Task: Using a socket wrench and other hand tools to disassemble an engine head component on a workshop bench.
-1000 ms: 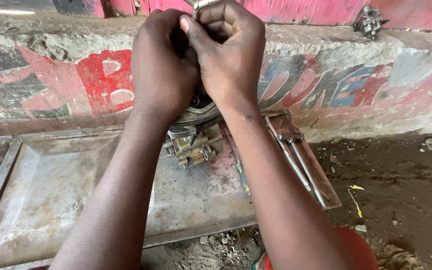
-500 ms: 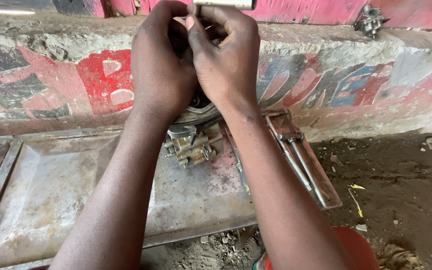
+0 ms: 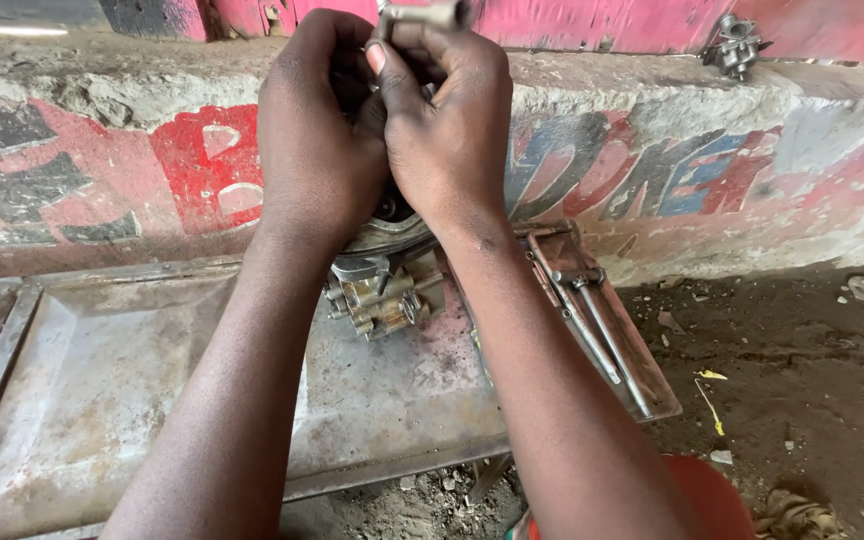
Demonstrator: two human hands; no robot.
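While both forearms reach up from the bottom of the view, the left hand [image 3: 317, 150] and the right hand [image 3: 447, 140] meet high in the middle, pressed close together with their backs toward the camera. The right hand's fingers [image 3: 402, 60] are curled tight around a short grey metal tool handle [image 3: 422, 14] that sticks out sideways above the knuckles at the top edge. The left hand's fingers are folded inward against the right hand; what they grip is hidden behind the hand, so I cannot tell whether they hold anything.

Just below the two wrists, a round dark metal part [image 3: 387, 225] shows between the hands, touching or nearly touching them; its exact shape is covered. Under it sits a small grimy brass-and-steel carburettor-like assembly [image 3: 382, 300], resting on a wide, shallow, worn grey sheet-metal tray [image 3: 82, 400] that lies on the ground. To the right, a narrow rusty reddish metal tray [image 3: 652, 385] lies tilted beside the right forearm and holds two long grey metal rod tools [image 3: 602, 335] lying side by side.

Behind the hands runs a low concrete ledge painted red, blue and black [image 3: 652, 130], with a small grey metal engine part [image 3: 735, 42] standing on top at the far right. The dirt floor [image 3: 812, 350] is strewn with small scraps.
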